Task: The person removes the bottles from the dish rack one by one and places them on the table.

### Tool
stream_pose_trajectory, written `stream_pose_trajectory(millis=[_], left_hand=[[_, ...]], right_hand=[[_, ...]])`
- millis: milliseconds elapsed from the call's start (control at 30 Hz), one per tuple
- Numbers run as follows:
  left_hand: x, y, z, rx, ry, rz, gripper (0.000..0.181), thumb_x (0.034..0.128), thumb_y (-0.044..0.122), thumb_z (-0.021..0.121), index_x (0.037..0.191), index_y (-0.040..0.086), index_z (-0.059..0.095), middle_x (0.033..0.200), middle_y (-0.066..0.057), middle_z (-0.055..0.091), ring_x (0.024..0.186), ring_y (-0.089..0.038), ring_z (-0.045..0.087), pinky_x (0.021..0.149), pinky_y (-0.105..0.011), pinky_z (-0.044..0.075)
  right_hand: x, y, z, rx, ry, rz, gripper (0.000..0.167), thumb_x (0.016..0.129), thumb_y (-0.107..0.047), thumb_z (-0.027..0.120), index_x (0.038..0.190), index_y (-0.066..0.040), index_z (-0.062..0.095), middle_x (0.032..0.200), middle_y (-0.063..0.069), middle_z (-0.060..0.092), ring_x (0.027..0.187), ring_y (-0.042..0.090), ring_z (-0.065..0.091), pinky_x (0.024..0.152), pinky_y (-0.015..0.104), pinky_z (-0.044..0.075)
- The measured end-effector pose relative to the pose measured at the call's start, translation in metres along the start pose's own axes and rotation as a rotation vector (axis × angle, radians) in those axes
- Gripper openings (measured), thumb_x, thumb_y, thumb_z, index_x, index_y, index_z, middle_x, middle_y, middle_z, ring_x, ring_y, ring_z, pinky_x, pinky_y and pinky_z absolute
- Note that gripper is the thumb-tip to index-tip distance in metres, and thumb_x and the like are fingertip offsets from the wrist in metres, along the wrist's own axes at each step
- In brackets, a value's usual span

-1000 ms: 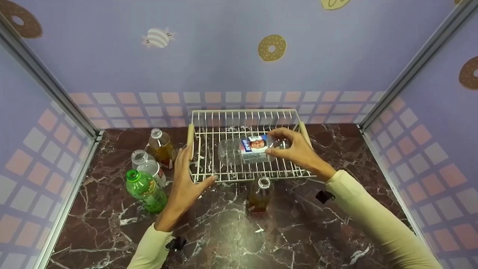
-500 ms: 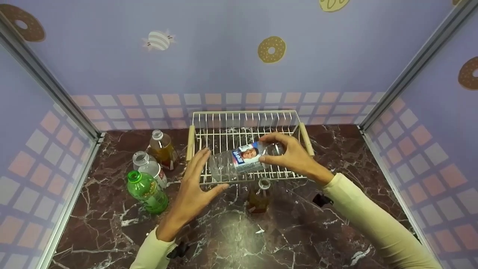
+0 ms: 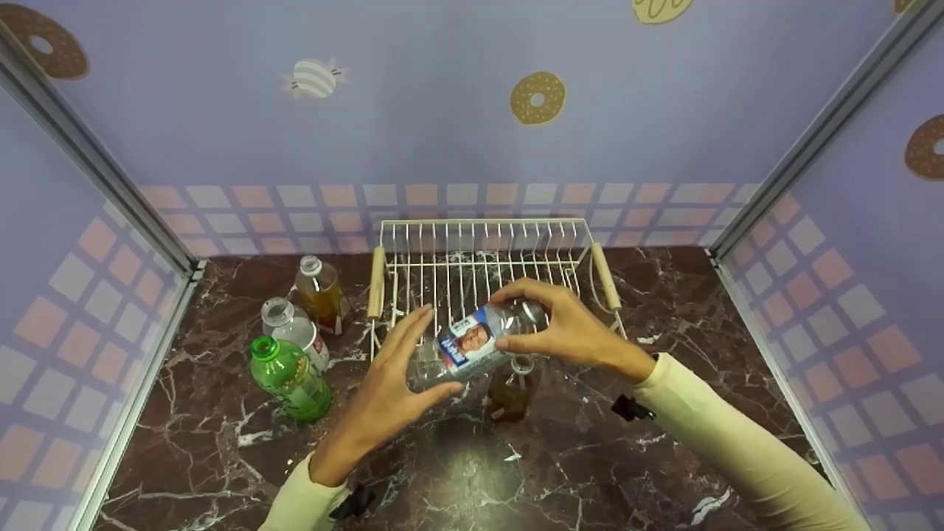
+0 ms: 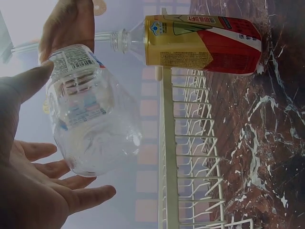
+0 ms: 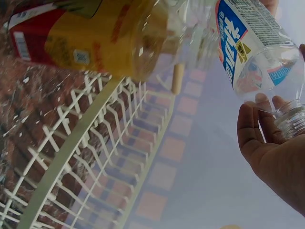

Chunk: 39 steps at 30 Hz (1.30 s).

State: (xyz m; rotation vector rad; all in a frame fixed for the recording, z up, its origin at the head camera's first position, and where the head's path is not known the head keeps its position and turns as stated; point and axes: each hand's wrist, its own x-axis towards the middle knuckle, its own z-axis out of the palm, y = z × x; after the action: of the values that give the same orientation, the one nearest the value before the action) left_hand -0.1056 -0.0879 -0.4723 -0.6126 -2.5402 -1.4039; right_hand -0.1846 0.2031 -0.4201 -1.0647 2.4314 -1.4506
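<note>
A clear plastic bottle (image 3: pixel 470 341) with a blue and white label hangs tilted above the front of the white wire dish rack (image 3: pixel 483 221). My right hand (image 3: pixel 564 324) pinches it near the neck between thumb and fingers. My left hand (image 3: pixel 391 387) is at its base, fingers extended and thumb spread. In the left wrist view that thumb lies by the bottle's label, and whether it touches is unclear. Below the held bottle, an amber-filled bottle (image 3: pixel 509 394) stands uncapped in front of the rack. The right wrist view shows its red and yellow label (image 5: pixel 86 43).
Left of the rack stand a green bottle (image 3: pixel 291 380), a clear bottle (image 3: pixel 295 328) and another amber-filled bottle (image 3: pixel 322 295), all uncapped. The rack has a wooden handle (image 3: pixel 605 276) on each side. A patterned wall (image 3: pixel 428 133) rises behind the dark marbled tabletop (image 3: pixel 413 479).
The right hand has drawn the clear bottle out over the rack's front edge, towards the person and leftward, tilting it. The left hand has moved from the rack's left side to the bottle's base.
</note>
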Motion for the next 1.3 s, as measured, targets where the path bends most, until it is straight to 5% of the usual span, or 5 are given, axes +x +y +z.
stream_pose_trajectory(millis=[167, 333, 700, 967, 1300], left_hand=[[-0.001, 0.004, 0.000, 0.022, -0.047, 0.014, 0.108, 0.0832, 0.029, 0.098, 0.169, 0.001, 0.038, 0.174, -0.021, 0.037, 0.159, -0.043, 0.039, 0.127, -0.066, 0.034], [-0.002, 0.005, 0.002, 0.011, -0.100, -0.021, 0.106, 0.0831, 0.030, 0.099, 0.167, -0.001, 0.041, 0.170, -0.025, 0.042, 0.151, -0.045, 0.048, 0.122, -0.067, 0.044], [-0.004, 0.004, 0.010, -0.013, -0.146, -0.013, 0.089, 0.0870, 0.027, 0.096, 0.159, 0.001, 0.051, 0.150, -0.016, 0.060, 0.123, -0.026, 0.065, 0.101, -0.044, 0.063], [-0.007, -0.002, 0.017, -0.114, -0.154, -0.082, 0.081, 0.0860, 0.026, 0.097, 0.153, 0.003, 0.057, 0.132, -0.012, 0.067, 0.108, -0.022, 0.068, 0.087, -0.031, 0.065], [-0.017, -0.018, 0.026, -0.205, -0.106, -0.086, 0.080, 0.0855, 0.020, 0.096, 0.153, 0.004, 0.057, 0.131, -0.011, 0.069, 0.111, -0.024, 0.069, 0.091, -0.034, 0.066]], right_hand=[[0.001, -0.009, 0.008, -0.050, -0.025, -0.077, 0.060, 0.088, -0.023, 0.094, 0.139, -0.003, 0.069, 0.135, 0.010, 0.073, 0.117, 0.027, 0.069, 0.108, 0.050, 0.059], [0.001, -0.015, 0.016, -0.040, -0.047, -0.071, 0.066, 0.088, -0.023, 0.095, 0.143, -0.001, 0.066, 0.137, 0.011, 0.073, 0.123, 0.029, 0.069, 0.115, 0.055, 0.054], [-0.002, -0.022, 0.035, -0.117, -0.067, -0.191, 0.078, 0.087, -0.018, 0.095, 0.150, 0.006, 0.055, 0.138, 0.016, 0.070, 0.124, 0.030, 0.069, 0.112, 0.044, 0.058], [0.000, -0.017, 0.040, -0.112, -0.079, -0.270, 0.091, 0.087, -0.012, 0.095, 0.158, 0.008, 0.042, 0.135, 0.015, 0.071, 0.122, 0.031, 0.070, 0.113, 0.044, 0.058], [-0.003, -0.014, 0.036, -0.102, -0.107, -0.265, 0.086, 0.091, -0.017, 0.092, 0.159, 0.006, 0.045, 0.139, 0.016, 0.069, 0.124, 0.029, 0.069, 0.110, 0.043, 0.059]])
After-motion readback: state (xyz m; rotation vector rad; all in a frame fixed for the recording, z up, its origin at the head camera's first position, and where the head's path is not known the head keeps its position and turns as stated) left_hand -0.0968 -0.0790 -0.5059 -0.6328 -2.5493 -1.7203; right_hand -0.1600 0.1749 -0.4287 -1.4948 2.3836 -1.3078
